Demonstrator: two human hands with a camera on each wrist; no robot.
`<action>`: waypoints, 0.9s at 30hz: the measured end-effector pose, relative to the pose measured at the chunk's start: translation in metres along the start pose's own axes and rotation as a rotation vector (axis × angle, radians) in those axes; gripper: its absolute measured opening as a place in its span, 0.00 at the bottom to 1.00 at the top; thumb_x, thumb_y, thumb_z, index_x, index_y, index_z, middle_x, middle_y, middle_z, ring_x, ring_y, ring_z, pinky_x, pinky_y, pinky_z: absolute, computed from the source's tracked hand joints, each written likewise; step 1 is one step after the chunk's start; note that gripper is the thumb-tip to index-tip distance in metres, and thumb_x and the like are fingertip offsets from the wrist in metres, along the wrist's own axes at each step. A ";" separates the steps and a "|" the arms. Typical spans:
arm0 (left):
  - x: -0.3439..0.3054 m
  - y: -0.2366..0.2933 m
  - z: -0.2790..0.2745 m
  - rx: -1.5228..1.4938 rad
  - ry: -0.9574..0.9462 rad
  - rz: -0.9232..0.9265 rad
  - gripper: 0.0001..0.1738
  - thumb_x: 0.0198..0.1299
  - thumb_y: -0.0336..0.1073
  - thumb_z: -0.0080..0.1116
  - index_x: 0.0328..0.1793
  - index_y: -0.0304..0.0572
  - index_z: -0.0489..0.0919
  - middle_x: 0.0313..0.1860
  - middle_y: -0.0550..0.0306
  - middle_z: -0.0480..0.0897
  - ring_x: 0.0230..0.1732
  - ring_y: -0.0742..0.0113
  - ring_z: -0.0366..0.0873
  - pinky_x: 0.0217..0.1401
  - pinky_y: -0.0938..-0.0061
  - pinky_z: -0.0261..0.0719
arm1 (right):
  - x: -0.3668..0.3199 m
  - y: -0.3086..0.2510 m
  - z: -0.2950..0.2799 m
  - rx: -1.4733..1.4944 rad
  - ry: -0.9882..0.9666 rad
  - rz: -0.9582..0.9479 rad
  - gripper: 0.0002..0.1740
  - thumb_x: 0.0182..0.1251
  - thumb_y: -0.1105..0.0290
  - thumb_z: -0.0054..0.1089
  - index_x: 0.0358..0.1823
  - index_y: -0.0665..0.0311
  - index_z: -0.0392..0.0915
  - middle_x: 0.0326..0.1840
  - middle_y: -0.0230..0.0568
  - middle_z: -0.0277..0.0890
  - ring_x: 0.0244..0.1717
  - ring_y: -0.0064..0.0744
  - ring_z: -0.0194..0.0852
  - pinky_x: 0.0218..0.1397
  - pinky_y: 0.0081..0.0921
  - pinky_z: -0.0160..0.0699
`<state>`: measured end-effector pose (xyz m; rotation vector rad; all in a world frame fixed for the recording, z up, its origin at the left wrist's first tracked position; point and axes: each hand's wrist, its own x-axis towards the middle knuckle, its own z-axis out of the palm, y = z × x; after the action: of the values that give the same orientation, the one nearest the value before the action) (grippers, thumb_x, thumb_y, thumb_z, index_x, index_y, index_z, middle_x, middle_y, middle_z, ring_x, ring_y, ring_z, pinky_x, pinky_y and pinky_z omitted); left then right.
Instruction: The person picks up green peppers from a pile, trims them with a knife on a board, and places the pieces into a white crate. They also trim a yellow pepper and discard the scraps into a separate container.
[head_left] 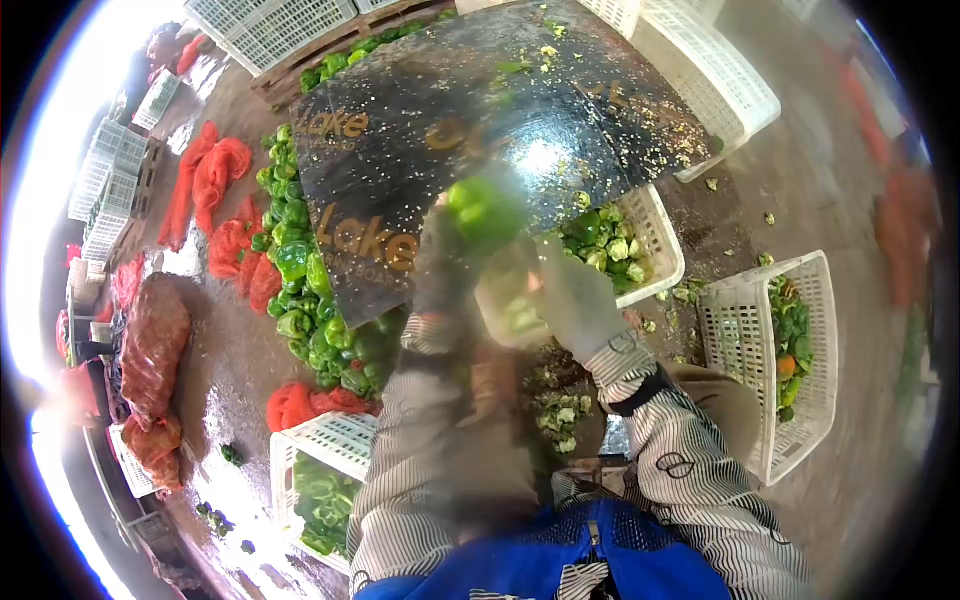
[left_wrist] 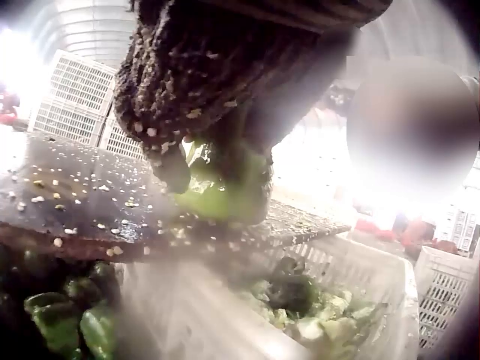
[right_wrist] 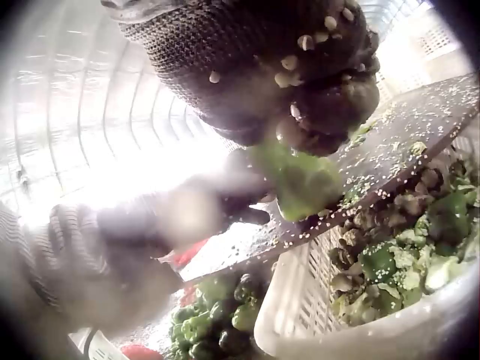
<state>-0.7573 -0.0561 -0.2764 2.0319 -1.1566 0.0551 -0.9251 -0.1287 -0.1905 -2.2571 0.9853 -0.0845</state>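
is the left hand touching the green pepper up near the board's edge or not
Touching: the left wrist view shows the left hand gripping the green pepper, its fingers against either side.

Floor notes, from where I stand: black board (head_left: 410, 165) carries pale tan print, repeated. "Lake" legible near its left edge (head_left: 335, 125); "Lake" again, larger, towards the near corner (head_left: 365, 240). A smaller line under each, too blurred to make out. More tan lettering mid-board (head_left: 465, 132), broken up, unreadable. Another patch on the right side (head_left: 622, 97), opening with "L", rest unclear beneath pale specks.
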 end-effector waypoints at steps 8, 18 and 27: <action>0.001 0.024 0.003 -0.045 0.061 0.156 0.41 0.54 0.31 0.61 0.76 0.38 0.60 0.61 0.41 0.74 0.60 0.42 0.74 0.57 0.57 0.79 | 0.024 0.069 0.068 -0.324 -0.070 0.057 0.23 0.70 0.65 0.49 0.60 0.73 0.65 0.31 0.47 0.82 0.35 0.45 0.84 0.36 0.40 0.83; 0.080 -0.020 0.032 0.171 0.138 0.050 0.34 0.52 0.57 0.66 0.64 0.60 0.71 0.55 0.52 0.78 0.55 0.47 0.78 0.56 0.52 0.76 | 0.091 0.074 0.062 -0.267 -0.159 -0.027 0.24 0.68 0.66 0.57 0.57 0.73 0.60 0.38 0.60 0.80 0.41 0.54 0.83 0.44 0.42 0.83; 0.171 -0.052 0.030 -0.011 -0.092 -0.392 0.34 0.60 0.63 0.56 0.69 0.57 0.73 0.63 0.51 0.78 0.64 0.46 0.74 0.67 0.57 0.72 | 0.136 0.060 0.045 -0.299 -0.075 -0.134 0.17 0.72 0.64 0.50 0.50 0.72 0.65 0.39 0.62 0.81 0.42 0.58 0.83 0.48 0.45 0.83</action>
<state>-0.6281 -0.1828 -0.2621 2.2339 -0.7909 -0.2405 -0.8516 -0.2253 -0.2883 -2.5778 0.8520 0.0951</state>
